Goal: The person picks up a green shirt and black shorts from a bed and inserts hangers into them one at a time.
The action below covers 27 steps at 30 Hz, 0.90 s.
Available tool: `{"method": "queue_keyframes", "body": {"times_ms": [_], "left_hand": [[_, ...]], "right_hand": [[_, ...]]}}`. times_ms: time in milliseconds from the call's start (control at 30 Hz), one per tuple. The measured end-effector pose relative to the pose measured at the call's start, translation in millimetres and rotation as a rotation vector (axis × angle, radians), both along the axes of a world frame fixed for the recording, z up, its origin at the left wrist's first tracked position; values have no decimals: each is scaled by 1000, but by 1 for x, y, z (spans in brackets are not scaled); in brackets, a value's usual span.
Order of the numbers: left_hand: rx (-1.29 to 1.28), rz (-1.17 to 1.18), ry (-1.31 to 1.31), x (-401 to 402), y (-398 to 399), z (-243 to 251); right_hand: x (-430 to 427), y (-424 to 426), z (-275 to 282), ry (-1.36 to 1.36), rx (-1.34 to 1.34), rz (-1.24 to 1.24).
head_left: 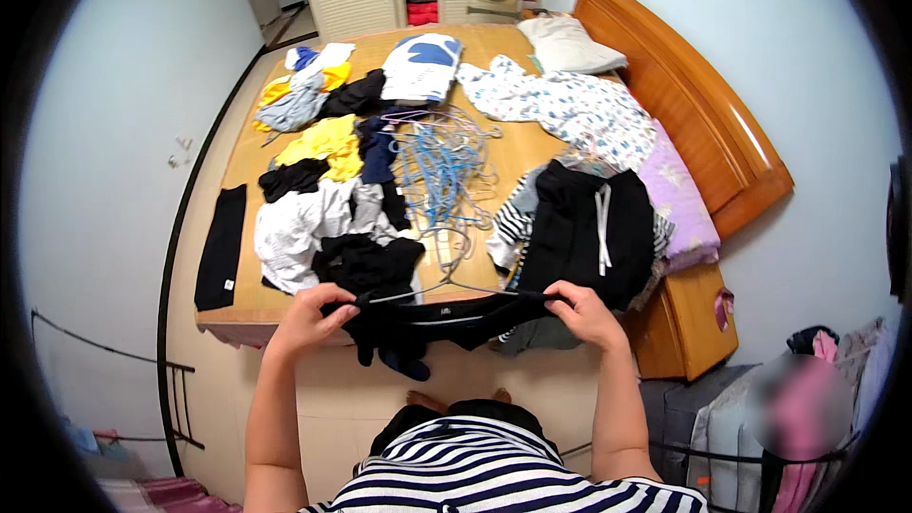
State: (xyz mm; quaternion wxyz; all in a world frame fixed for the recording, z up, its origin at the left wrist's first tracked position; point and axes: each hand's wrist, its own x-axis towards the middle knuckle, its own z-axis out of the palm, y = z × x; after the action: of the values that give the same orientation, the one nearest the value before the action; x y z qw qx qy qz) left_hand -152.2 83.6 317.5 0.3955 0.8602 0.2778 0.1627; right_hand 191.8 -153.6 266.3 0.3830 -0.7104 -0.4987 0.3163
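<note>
Between my two hands a black garment (463,320) hangs from a grey wire hanger (447,281), its hook pointing away from me. My left hand (324,310) pinches the garment at its left shoulder. At the opposite shoulder, my right hand (581,310) grips the black cloth. Beyond the hanger lies a heap of blue and grey hangers (438,171) on the bed mat. To the right of that heap, black drawstring pants (584,235) lie on top of striped and grey clothes. White clothes (288,228) and a crumpled black garment (367,263) are on the left.
Folded black cloth (222,249) lies at the bed's left edge. Yellow clothes (328,146), a folded white and blue item (422,68) and patterned white cloth (563,100) are farther back. The wooden headboard (684,92) and nightstand (687,320) stand right; a metal rack (178,399) is low left.
</note>
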Motion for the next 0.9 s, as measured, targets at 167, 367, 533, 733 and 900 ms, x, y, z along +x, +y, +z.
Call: {"method": "queue_keyframes", "body": {"times_ms": [167,367,533,733,900], "left_hand": [[-382,40,365,38,-23,-4],[-230,-249,334,53,-35,-53],[-622,-282,118,88,-58,-70],[-459,-210,176,144,-64,-68],[-265,-282,147,184,-59,-59]], "right_hand": [[23,-48,-19,54,30,-123],[62,-89,-28,69,141,-247],[90,-122,-25,45,234,-407],[108,-154,-15,-19,302,-504],[106,-163,6,-152,373,-642]]}}
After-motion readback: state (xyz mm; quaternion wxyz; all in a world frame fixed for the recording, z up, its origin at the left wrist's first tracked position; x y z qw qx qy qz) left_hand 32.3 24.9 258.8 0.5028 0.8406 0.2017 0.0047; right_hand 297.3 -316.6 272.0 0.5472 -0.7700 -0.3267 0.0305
